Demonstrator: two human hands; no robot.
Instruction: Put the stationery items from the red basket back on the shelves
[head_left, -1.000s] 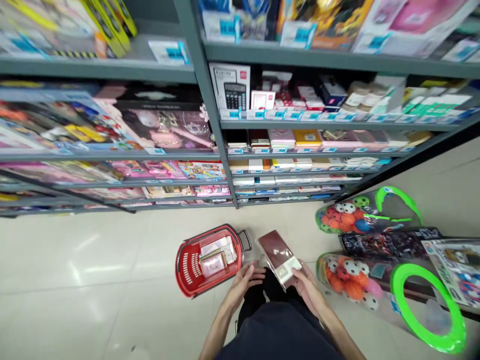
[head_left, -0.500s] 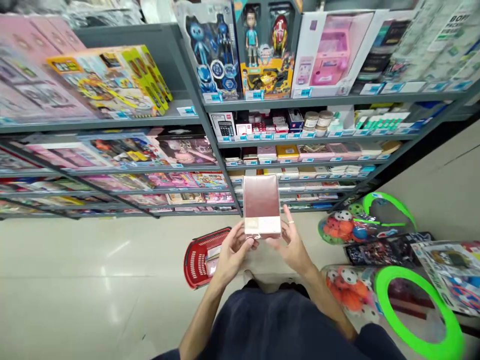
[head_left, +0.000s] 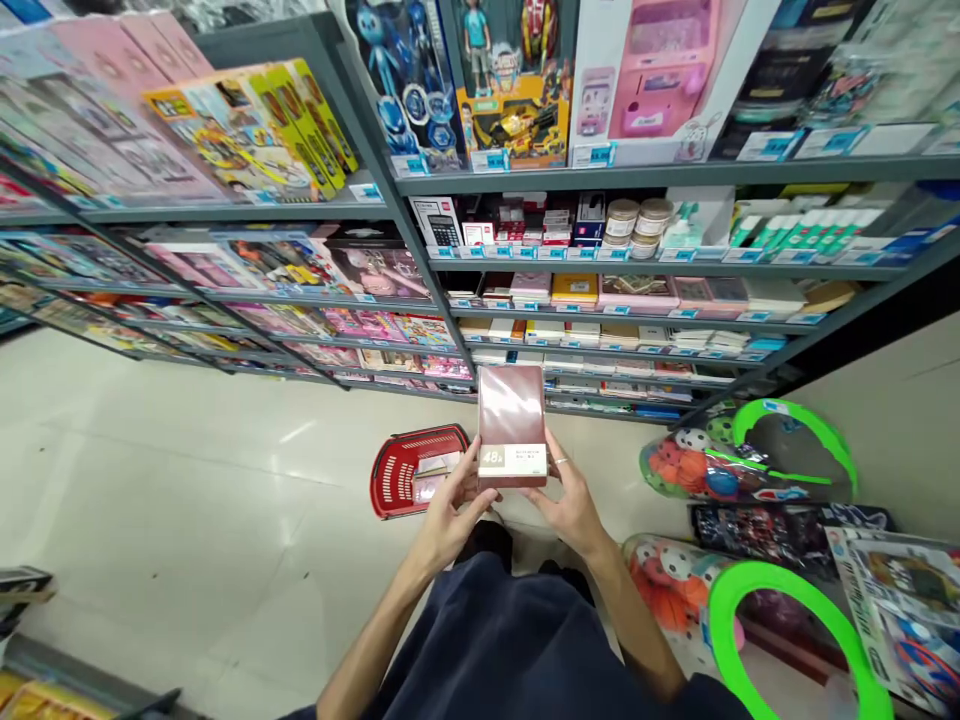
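Note:
Between my two hands is a dark red notebook (head_left: 512,408) in clear wrap, with a white and beige paper band marked "48" across its lower part. My left hand (head_left: 454,503) grips its left edge and lower corner, thumb in front. On the other side my right hand (head_left: 570,500) holds the right edge, with a ring on one finger. Below and to the left, a red shopping basket (head_left: 390,478) stands on the floor with a few flat packs (head_left: 430,484) inside.
Shelves (head_left: 645,180) of boxed toys and stationery run along the front. Bagged toy balls (head_left: 679,460) and bright green hoops (head_left: 780,585) lie on the right, beside stacked toy packs (head_left: 900,600). Pale tiled floor (head_left: 187,500) stretches to the left.
My right hand has closed onto the notebook's right edge, where its fingers were more spread before. The view has turned left, and the notebook's band is now readable.

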